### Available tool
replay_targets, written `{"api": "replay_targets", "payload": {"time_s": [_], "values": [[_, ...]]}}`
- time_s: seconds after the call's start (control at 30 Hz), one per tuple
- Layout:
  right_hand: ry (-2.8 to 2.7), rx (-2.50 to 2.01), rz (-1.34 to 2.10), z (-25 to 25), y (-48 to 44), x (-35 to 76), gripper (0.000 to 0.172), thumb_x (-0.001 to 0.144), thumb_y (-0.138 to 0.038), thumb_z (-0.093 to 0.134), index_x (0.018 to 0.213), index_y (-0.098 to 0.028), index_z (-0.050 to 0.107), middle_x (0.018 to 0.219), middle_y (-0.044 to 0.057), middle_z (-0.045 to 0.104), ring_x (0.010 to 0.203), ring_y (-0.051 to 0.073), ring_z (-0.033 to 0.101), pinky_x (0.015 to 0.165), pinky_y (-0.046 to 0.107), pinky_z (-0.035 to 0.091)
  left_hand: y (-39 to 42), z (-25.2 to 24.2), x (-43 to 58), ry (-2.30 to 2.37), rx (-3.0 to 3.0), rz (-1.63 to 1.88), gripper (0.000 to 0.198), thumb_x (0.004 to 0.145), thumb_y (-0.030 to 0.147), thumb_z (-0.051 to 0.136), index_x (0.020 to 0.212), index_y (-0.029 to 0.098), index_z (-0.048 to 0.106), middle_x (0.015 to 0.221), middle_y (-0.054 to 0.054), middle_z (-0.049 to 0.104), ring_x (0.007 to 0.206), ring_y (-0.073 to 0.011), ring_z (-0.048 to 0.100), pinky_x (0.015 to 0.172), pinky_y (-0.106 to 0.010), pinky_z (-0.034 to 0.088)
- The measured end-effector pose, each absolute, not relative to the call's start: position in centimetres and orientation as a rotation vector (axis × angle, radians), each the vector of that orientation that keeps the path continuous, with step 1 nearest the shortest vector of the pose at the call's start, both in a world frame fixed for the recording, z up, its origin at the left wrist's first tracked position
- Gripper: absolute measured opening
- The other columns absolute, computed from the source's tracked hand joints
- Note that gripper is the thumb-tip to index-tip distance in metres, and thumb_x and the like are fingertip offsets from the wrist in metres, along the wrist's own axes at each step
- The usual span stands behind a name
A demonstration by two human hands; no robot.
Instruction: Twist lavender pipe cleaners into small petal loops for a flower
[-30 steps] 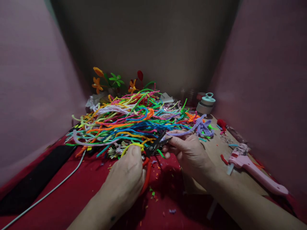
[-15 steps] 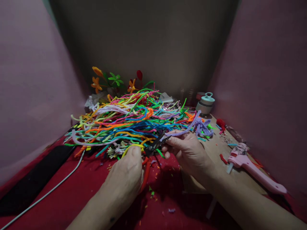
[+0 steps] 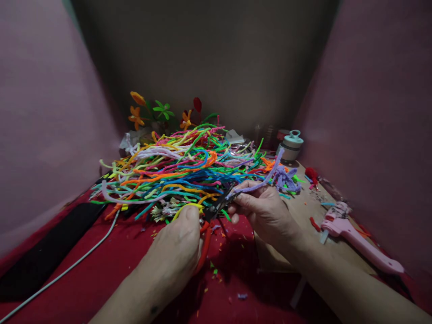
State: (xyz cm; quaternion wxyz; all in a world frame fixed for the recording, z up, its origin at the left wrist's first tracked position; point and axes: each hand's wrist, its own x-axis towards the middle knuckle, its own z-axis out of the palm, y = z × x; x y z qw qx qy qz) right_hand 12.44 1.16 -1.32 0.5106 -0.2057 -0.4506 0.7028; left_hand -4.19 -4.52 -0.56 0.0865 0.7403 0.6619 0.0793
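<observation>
Two bare hands meet over a red-covered worktop (image 3: 135, 265). Along its left edge lies a long black flat piece (image 3: 50, 249), and a white cable (image 3: 81, 258) slants beside it from the near left corner toward the pile. Toward the far left corner stand orange flowers (image 3: 136, 118) and a green flower (image 3: 164, 110), behind a broad heap of many-coloured fuzzy stems (image 3: 175, 166) that spreads across the far half. In front of that heap, the left hand (image 3: 178, 240) is curled round the red handles of scissors (image 3: 218, 206), their dark blades pointing right and a little away from the person. Small coloured scraps (image 3: 215, 271) dot the red cover nearer the person. The right hand (image 3: 263, 204) pinches a purple stem (image 3: 259, 183) between thumb and fingers; its near end lies at the blades, though whether they touch it cannot be told. Just beyond that hand rests a purple bundle (image 3: 285, 178), with a lidded jar (image 3: 290, 146) behind it toward the far right corner. Brown cardboard (image 3: 300, 211) covers the right side, bearing a pink glue gun (image 3: 361, 245) near the right edge.
</observation>
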Motion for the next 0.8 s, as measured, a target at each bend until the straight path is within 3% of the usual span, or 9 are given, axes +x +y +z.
{"api": "replay_targets", "payload": {"time_s": [0.5,0.8], "values": [[-1.098,-0.482,1.681,-1.45,1.41,12.46,0.004,0.068,-0.014,0.066,0.070,-0.014,0.062,0.058,0.000,0.063,0.047,0.011,0.059,0.043,0.020,0.049,-4.26,-0.90,-4.50,1.980,2.174,0.134,0.012,0.082,0.017,0.028,0.077,0.021,0.038,0.073,-0.004,0.053,0.058,-0.0159,0.052,0.053,-0.026,0.034],[-1.110,-0.488,1.687,-1.49,1.38,12.59,0.004,0.070,-0.015,0.064,0.071,-0.014,0.060,0.058,0.001,0.063,0.048,0.011,0.059,0.044,0.020,0.049,-4.46,-0.63,-4.41,1.898,2.152,0.272,0.019,0.083,0.017,0.029,0.089,0.018,0.047,0.079,-0.006,0.057,0.073,-0.0181,0.059,0.064,-0.027,0.041]]}}
